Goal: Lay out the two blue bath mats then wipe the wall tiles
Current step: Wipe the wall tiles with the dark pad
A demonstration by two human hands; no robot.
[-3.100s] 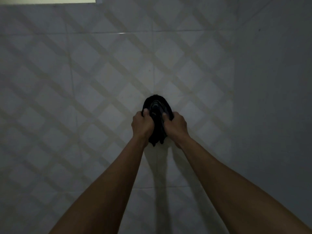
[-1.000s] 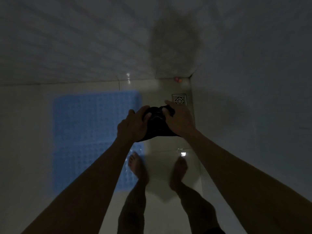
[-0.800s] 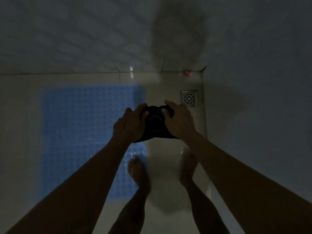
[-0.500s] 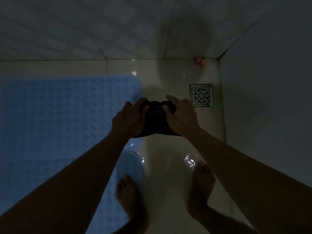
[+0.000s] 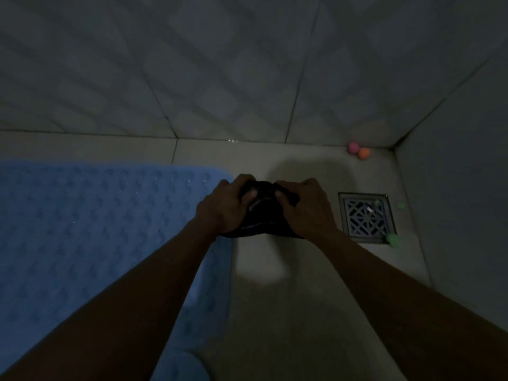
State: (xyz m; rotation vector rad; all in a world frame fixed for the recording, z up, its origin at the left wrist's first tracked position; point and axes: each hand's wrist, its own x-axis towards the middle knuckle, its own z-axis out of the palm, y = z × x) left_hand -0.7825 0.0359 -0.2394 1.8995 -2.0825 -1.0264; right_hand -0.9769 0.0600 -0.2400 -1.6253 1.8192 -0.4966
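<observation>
A dark bunched cloth is held between both hands low over the pale floor. My left hand grips its left side and my right hand grips its right side. A blue studded bath mat lies flat on the floor at the left, its right edge just under my left wrist. A second blue mat's rounded corner shows at the bottom, partly hidden by my left forearm. Diamond-patterned wall tiles fill the top of the view.
A square metal floor drain sits right of my hands, with small green bits on and beside it. A pink ball and an orange ball lie in the corner. A plain side wall rises at the right.
The view dropped from the wall to the floor and closed in on it. Both hands kept hold of the cloth and came lower; my feet have left the view.
</observation>
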